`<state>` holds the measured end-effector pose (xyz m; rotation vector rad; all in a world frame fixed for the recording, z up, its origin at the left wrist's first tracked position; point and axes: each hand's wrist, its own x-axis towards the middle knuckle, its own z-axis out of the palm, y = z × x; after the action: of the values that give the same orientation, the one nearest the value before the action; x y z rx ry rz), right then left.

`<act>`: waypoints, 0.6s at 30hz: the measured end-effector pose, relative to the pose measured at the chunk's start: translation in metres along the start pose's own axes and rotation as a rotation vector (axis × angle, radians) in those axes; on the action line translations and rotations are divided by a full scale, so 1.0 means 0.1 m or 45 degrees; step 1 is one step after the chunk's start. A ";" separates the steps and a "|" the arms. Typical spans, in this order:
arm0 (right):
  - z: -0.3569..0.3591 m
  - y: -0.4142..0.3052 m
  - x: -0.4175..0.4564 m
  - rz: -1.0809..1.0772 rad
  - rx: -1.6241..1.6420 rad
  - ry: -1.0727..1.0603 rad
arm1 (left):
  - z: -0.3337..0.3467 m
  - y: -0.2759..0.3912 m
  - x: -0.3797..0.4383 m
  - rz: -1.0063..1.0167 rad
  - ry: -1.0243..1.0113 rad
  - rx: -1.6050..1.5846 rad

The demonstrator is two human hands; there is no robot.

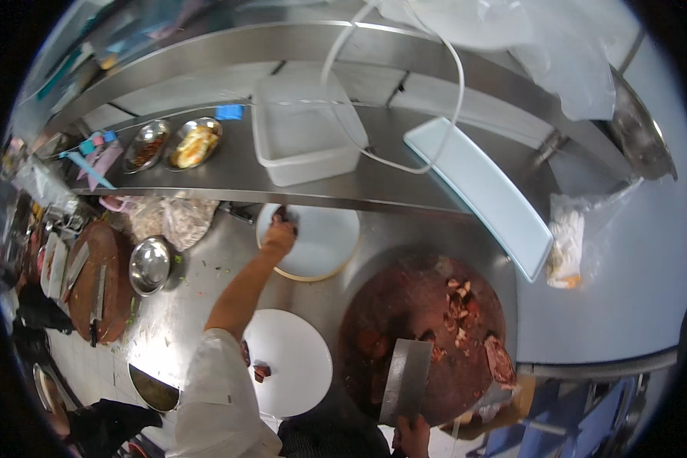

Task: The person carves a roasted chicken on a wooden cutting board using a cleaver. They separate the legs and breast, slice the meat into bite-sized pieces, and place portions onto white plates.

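My left hand reaches over the left side of a round white tray with a tan rim, its fingers closed on a dark piece of meat. Low in the view, my right hand grips the handle of a cleaver, whose wide blade lies over a round chopping block. Chopped meat pieces are scattered on the block, and a larger chunk of meat rests at its right edge. Nearer me, a white plate bears a few dark meat pieces.
A steel shelf crosses above the counter, holding a white plastic tub, a long pale tray and two oval metal dishes. To the left are a metal bowl and another chopping block with knives. A white cable loop hangs overhead.
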<state>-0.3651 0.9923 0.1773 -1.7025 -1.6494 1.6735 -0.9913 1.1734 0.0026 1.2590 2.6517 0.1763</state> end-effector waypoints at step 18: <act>-0.56 0.37 -0.44 0.059 0.228 0.283 | -0.78 0.35 -0.93 0.319 0.493 -0.216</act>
<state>-0.2876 0.9735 0.1893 -1.7771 -1.3295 1.5355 -0.9254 1.1212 0.0975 1.6337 2.6926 0.7351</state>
